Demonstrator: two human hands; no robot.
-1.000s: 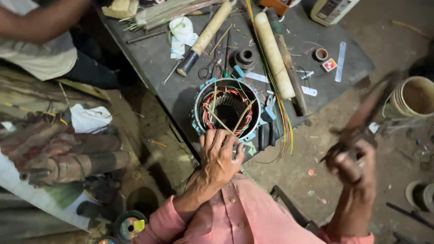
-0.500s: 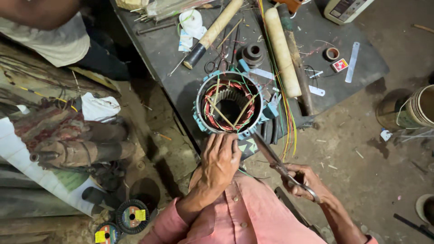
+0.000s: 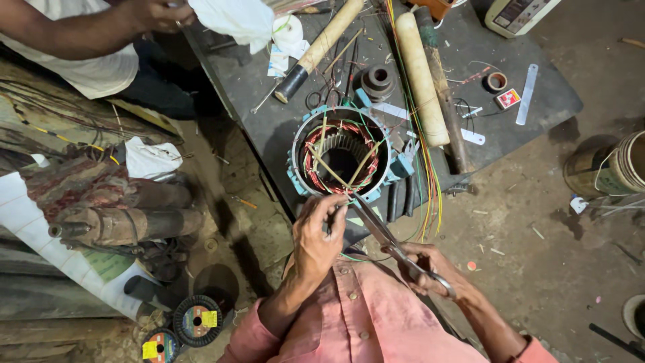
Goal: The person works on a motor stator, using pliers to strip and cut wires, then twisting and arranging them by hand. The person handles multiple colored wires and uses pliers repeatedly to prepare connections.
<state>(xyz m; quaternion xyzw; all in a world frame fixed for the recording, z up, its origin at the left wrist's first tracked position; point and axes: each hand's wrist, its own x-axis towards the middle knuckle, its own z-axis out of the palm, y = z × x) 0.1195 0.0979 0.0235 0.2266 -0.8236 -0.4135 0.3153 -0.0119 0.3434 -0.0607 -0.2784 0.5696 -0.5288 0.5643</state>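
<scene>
While both hands work at the motor's near rim, status as seen from the head camera:

Motor: round teal housing (image 3: 296,176) with red and copper windings inside, sitting on the dark table (image 3: 537,107), near its front edge. Thin pale strips cross its bore.
Left hand: (image 3: 319,235) just below the motor's rim, fingertips pinched on something thin at the winding edge; too small to tell if it's wire or a strip.
Right hand: (image 3: 430,269) below and right of the motor, clenched around the handles of the scissors (image 3: 383,235).
Scissors: blades angle up-left, tips at the motor's near rim, right beside the left fingertips. Can't tell if the blades are apart or closed.
Wire bundle: coloured wires (image 3: 423,154) run down the table just right of the motor.
Rolls: cream paper roll (image 3: 421,77) right of the motor; wooden mallet (image 3: 319,47) above it.
Other person: hand (image 3: 151,13) up-left of the motor, holding white cloth (image 3: 232,20).
Floor: old motor parts (image 3: 121,215) well left of the motor; wire spools (image 3: 198,319) lower left.
</scene>
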